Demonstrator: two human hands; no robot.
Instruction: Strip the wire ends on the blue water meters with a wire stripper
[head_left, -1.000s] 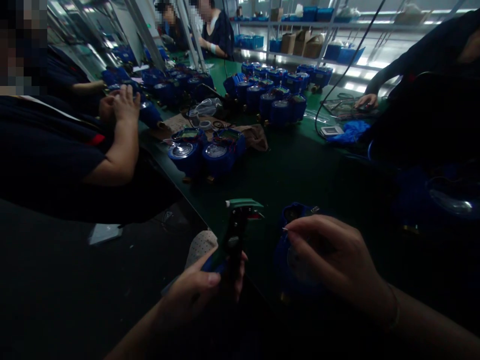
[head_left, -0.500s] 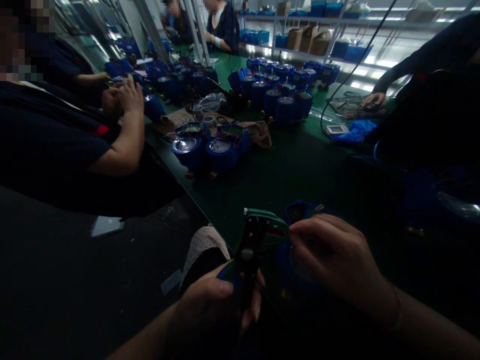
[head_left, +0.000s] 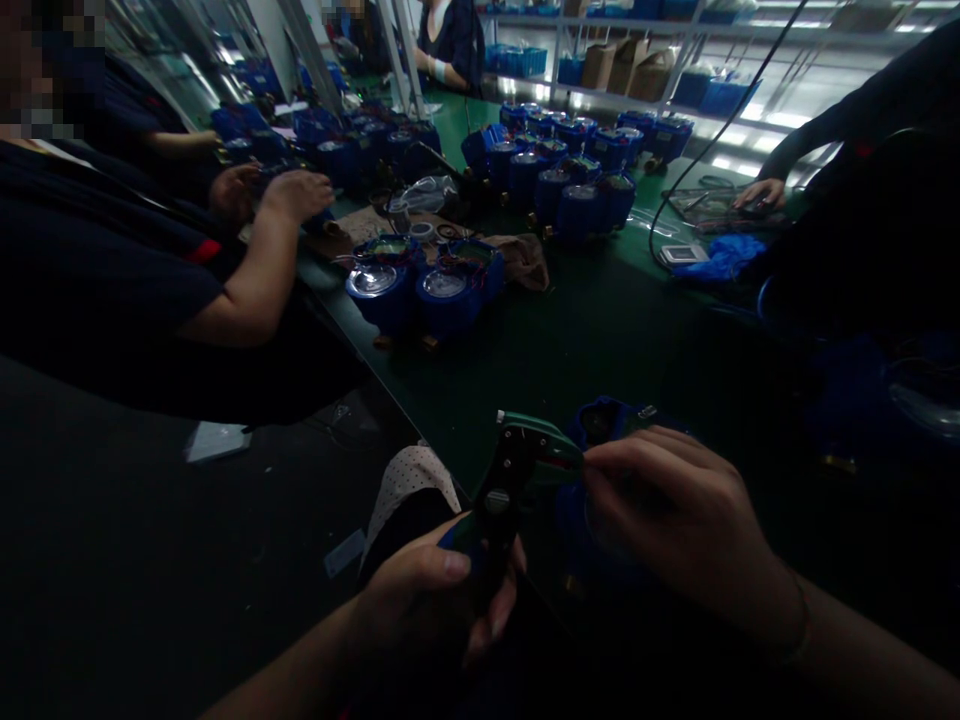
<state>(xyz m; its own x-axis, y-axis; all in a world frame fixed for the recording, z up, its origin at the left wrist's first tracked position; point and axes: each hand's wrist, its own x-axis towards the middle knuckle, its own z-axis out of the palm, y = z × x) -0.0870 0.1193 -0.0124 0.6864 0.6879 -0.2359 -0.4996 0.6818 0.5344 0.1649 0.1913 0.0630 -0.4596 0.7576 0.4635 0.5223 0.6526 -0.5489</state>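
My left hand (head_left: 427, 600) is wrapped round the handles of a wire stripper (head_left: 508, 465) with a black body and green jaws. The jaws point right, towards my right hand (head_left: 675, 510). Thumb and forefinger of that hand are pinched together at the jaw tips; what they hold is too small and dark to make out. Below and behind my right hand stands a blue meter (head_left: 577, 520), partly covered by the hand, with its upper housing (head_left: 600, 415) showing beyond my fingers.
Two blue meters (head_left: 450, 295) with exposed wires stand ahead on the green table (head_left: 525, 350). More blue meters (head_left: 577, 205) are grouped farther back. A co-worker's hands (head_left: 296, 195) are at the left, another person's hand (head_left: 761, 195) at the right. A black cable (head_left: 720, 130) hangs down.
My view has shifted slightly. The stripper jaws look a little closer together, and my right hand keeps its pinch at their tips. The left co-worker's near hand has moved right and lower.
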